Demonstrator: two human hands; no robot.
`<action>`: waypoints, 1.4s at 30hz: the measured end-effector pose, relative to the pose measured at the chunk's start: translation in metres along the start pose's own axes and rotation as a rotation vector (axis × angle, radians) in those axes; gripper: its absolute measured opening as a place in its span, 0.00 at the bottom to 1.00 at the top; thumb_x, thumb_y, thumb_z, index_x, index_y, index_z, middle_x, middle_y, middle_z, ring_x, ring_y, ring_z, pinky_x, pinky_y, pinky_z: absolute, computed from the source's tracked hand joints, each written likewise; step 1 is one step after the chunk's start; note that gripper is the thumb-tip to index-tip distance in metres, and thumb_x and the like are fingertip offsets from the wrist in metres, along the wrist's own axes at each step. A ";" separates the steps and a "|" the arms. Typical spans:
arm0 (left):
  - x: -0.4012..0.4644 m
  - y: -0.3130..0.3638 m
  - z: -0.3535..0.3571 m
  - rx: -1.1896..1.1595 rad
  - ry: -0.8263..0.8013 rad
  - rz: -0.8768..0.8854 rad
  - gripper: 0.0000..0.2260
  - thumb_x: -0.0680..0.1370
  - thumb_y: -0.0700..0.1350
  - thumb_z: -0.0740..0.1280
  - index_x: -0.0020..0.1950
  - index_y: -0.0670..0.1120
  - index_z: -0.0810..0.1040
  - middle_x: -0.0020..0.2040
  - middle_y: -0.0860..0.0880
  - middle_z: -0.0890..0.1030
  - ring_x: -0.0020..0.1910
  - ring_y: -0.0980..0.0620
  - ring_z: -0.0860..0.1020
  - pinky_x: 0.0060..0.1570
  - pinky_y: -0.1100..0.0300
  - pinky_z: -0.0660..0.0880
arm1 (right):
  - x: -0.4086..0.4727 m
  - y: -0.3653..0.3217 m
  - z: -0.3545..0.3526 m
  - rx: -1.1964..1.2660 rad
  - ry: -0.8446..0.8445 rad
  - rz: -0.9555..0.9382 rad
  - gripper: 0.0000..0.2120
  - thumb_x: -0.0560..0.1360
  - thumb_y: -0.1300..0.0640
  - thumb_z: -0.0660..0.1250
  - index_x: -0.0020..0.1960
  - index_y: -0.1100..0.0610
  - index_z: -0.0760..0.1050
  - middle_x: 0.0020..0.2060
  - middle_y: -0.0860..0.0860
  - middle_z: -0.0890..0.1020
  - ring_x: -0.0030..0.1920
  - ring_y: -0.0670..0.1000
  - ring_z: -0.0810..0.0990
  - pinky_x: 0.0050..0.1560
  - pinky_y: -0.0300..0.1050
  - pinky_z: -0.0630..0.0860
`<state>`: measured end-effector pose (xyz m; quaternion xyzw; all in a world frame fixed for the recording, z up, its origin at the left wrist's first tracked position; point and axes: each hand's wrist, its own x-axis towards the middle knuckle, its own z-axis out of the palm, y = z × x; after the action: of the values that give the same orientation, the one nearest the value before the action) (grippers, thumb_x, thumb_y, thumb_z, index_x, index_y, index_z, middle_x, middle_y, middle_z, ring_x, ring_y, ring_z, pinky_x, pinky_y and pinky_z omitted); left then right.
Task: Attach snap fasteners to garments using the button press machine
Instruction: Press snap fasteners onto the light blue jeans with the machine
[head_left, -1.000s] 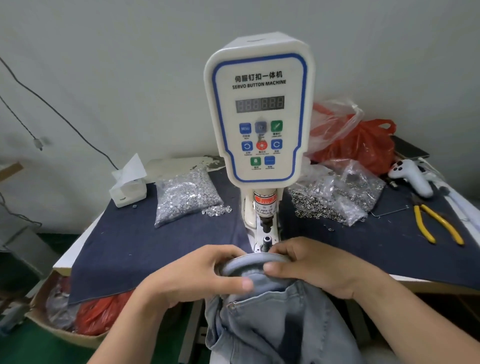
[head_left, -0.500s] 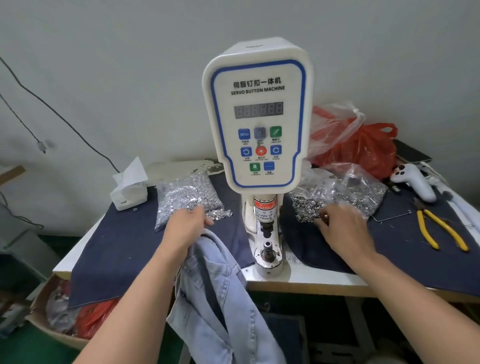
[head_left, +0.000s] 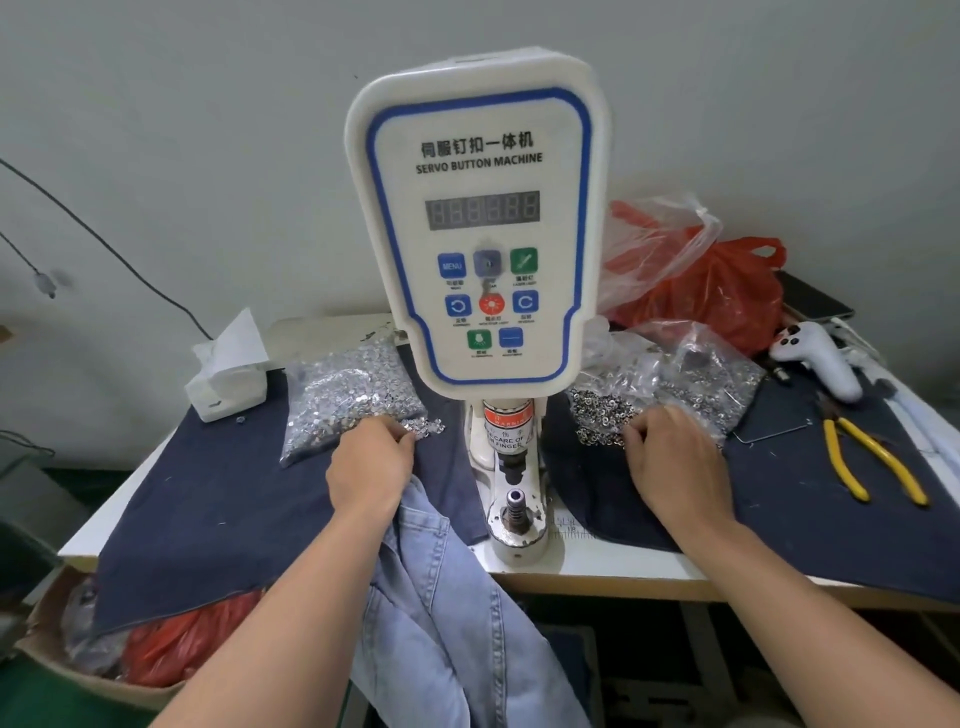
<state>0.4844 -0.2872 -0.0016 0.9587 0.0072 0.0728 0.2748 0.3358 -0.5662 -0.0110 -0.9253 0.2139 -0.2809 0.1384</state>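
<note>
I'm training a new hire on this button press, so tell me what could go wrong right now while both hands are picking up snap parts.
1. The denim garment hangs off the table edge, pinned only under the left hand; it may slide down.
2. Loose snap pieces lie outside their bag, so they could scatter.
3. The right hand picks ring parts close to the press die, a likely pinch hazard.

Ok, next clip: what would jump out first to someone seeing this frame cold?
The tall white servo button machine dominates the centre, its blue-edged panel facing the camera. Either side of its column, the hands reach into fasteners: the left hand at the loose silver pieces, the right hand at the ring-shaped pieces. A light denim garment hangs off the table's front edge.
</note>
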 end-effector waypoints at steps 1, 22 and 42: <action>0.000 0.000 0.000 -0.005 0.004 -0.002 0.04 0.80 0.53 0.72 0.52 0.57 0.86 0.49 0.47 0.86 0.53 0.39 0.83 0.46 0.53 0.72 | 0.000 -0.001 -0.001 0.026 0.009 0.010 0.08 0.81 0.54 0.68 0.44 0.55 0.76 0.40 0.50 0.77 0.45 0.56 0.78 0.45 0.52 0.75; -0.055 -0.005 -0.050 -0.829 -0.231 -0.077 0.06 0.73 0.46 0.81 0.48 0.52 0.88 0.45 0.56 0.89 0.45 0.64 0.86 0.47 0.64 0.75 | -0.029 -0.062 -0.037 1.216 -0.530 0.586 0.06 0.79 0.70 0.68 0.48 0.63 0.82 0.34 0.54 0.84 0.34 0.46 0.83 0.38 0.36 0.81; -0.118 0.024 -0.037 -0.822 -0.442 0.049 0.04 0.75 0.47 0.80 0.46 0.49 0.90 0.48 0.49 0.89 0.47 0.41 0.88 0.45 0.47 0.85 | -0.037 -0.093 -0.053 1.520 -0.922 0.968 0.06 0.77 0.65 0.72 0.42 0.66 0.81 0.31 0.57 0.81 0.28 0.49 0.81 0.27 0.40 0.80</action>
<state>0.3616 -0.2944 0.0257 0.7626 -0.1034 -0.1301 0.6251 0.3073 -0.4746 0.0496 -0.4240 0.2563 0.1285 0.8591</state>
